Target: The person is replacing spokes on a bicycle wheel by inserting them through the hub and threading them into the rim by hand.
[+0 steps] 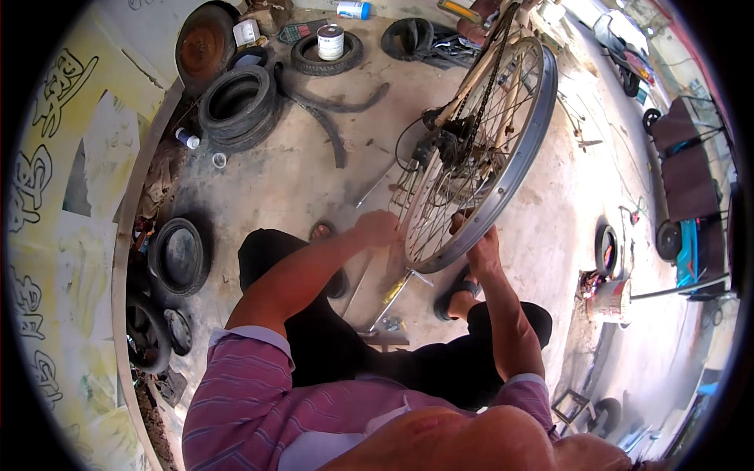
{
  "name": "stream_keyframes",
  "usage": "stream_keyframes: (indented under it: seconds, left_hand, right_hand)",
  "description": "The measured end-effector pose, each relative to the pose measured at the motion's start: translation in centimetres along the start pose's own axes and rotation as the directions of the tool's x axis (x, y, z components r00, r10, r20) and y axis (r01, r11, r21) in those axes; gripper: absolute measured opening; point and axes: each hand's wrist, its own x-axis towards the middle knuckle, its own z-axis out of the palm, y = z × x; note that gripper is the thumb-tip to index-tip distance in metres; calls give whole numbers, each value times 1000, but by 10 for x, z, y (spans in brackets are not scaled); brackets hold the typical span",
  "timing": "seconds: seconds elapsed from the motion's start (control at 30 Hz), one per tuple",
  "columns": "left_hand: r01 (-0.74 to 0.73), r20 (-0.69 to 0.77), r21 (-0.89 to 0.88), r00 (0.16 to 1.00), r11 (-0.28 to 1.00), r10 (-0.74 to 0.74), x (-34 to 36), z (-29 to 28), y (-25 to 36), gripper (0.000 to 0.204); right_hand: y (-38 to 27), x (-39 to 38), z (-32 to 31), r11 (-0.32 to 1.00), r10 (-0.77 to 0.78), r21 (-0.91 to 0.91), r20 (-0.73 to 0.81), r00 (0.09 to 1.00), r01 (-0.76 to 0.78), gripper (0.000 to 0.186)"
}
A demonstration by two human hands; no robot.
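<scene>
A bicycle wheel (514,184) with a bare silver rim, no tyre on it, stands tilted in front of me, still joined to a bicycle frame (469,82). The chain (488,67) and a dark gear part (440,149) show near its hub. My right hand (481,242) is closed round the lower right of the rim, its fingertips reaching in among the spokes. At the wheel's lower left side, my left hand (378,229) is closed; whatever it holds is hidden. Below the rim, a thin metal rod with a crossbar (393,298) lies between my feet.
Old tyres (238,106) are stacked at the left, with another tyre (181,255) nearer me. A paint can (331,42) stands inside a tyre at the back. Cut rubber strips (330,129) lie on the floor. At the right are a bucket (609,301) and a parked vehicle (687,243).
</scene>
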Motion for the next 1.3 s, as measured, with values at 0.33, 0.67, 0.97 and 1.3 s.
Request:
stream_keyframes:
  seconds: [0.33, 0.67, 0.97, 1.3]
  left_hand:
    - [-1, -79, -6, 997, 1000, 1, -4, -15, 12, 42]
    - [-20, -71, -14, 997, 1000, 19, -10, -9, 13, 41]
    - [-52, -42, 29, 998, 998, 54, -5, 1, 2, 42]
    - [-15, -39, -33, 999, 999, 14, -2, 12, -4, 42]
  right_hand:
    - [17, 3, 2, 993, -63, 96, -25, 998, 65, 27]
    - [21, 4, -2, 1000, -12, 14, 3, 1000, 12, 24]
    - [10, 0, 2, 999, -34, 40, 11, 999, 34, 21]
    - [16, 1, -1, 995, 4, -102, -28, 1000, -6, 25]
